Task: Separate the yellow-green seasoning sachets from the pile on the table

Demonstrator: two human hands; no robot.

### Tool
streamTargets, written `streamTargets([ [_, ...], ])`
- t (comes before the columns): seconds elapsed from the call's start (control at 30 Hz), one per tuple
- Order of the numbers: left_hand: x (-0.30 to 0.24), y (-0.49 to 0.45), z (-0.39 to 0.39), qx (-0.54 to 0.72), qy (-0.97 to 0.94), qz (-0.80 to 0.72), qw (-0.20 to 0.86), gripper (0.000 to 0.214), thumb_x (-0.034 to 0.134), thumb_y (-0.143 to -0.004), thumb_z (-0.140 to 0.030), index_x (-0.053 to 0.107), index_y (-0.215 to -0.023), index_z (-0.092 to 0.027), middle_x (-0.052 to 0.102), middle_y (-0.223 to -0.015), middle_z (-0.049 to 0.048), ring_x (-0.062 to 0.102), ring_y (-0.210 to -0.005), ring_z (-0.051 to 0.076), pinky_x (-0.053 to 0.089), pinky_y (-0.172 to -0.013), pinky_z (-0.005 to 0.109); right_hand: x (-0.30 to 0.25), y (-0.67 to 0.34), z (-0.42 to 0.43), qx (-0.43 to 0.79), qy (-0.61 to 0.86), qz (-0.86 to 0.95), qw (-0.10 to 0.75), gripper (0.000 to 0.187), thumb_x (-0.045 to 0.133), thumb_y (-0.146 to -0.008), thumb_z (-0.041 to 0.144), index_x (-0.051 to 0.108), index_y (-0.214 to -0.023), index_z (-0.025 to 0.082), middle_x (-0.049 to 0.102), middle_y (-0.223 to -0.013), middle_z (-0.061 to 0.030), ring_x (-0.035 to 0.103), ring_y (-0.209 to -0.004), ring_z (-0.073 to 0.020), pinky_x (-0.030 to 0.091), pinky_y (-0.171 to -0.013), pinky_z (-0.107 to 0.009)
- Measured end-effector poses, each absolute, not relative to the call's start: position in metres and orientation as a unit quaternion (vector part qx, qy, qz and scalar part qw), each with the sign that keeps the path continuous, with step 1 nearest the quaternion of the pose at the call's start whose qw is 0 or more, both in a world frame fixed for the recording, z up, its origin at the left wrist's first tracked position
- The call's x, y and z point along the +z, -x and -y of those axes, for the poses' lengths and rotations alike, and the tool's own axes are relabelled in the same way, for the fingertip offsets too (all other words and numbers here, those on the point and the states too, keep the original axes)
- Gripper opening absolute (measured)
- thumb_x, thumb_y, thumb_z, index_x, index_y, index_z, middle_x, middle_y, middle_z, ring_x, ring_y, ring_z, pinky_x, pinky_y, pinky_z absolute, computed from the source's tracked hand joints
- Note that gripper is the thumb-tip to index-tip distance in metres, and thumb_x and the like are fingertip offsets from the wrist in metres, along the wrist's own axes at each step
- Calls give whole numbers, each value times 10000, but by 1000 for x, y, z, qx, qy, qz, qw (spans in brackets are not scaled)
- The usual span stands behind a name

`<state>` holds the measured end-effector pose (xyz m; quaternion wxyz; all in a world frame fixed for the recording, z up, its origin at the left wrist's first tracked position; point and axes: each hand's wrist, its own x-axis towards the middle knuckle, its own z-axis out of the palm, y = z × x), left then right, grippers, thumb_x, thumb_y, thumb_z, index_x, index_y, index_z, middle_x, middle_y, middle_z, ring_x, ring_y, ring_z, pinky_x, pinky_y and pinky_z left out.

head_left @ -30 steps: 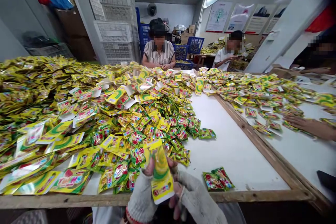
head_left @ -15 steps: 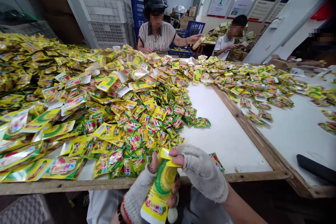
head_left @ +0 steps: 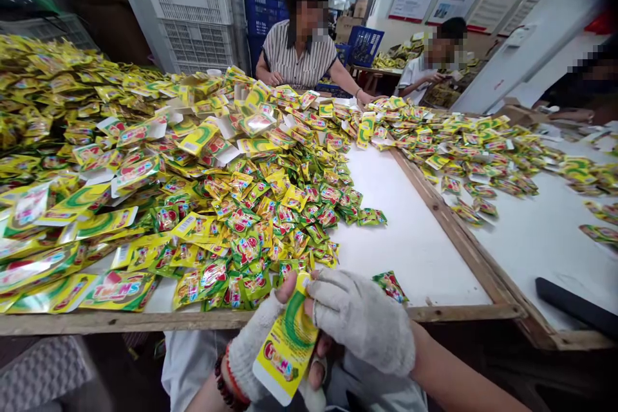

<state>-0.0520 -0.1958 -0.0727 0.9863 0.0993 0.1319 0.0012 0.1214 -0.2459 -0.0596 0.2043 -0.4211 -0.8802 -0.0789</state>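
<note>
A yellow and green printed card box [head_left: 290, 335] is held in front of my body, just below the table's front edge. My left hand [head_left: 263, 341], in a grey fingerless glove, wraps round its lower part, thumb on the left side and fingertips on the right. My right hand [head_left: 362, 318], gloved alike, closes over the box's top end, its fingers pressed at the upper right edge. Beyond my hands lie small green and red sachets [head_left: 246, 250]. One lone sachet [head_left: 390, 286] rests past my right hand.
A large heap of yellow packets [head_left: 87, 103] covers the left of the table [head_left: 410, 251]. A wooden strip [head_left: 434, 212] divides the surface. A dark flat object [head_left: 574, 302] lies at right. A co-worker [head_left: 302, 45] sits opposite; stacked crates [head_left: 188, 0] stand behind.
My right hand's fingers have folded down over the box's top end, where a flap stood out before. The co-worker opposite has lowered an outstretched hand to the pile, and the packet in it no longer shows.
</note>
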Motion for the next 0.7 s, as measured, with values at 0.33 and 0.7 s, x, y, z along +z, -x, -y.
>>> streamTargets([
  [0.33,-75,56,197,13,-95,-238,967,599,304,-732,-684,514,-792,-126,617,-682,46,623,-498,191,445,-409,230,-74,-123,257,-65,464,846,253,585,488,-807,207,338,-1366,115,412,-1390,-129,241,-1409,-205,409,-1120,-416],
  [0.7,-80,44,206,-29,-348,-358,866,924,174,-630,-828,557,-1014,-80,589,-615,66,501,-397,70,340,-401,153,-85,-148,253,202,588,695,361,295,404,-867,245,566,-1103,173,647,-1026,-57,604,-921,-61,522,-851,-187],
])
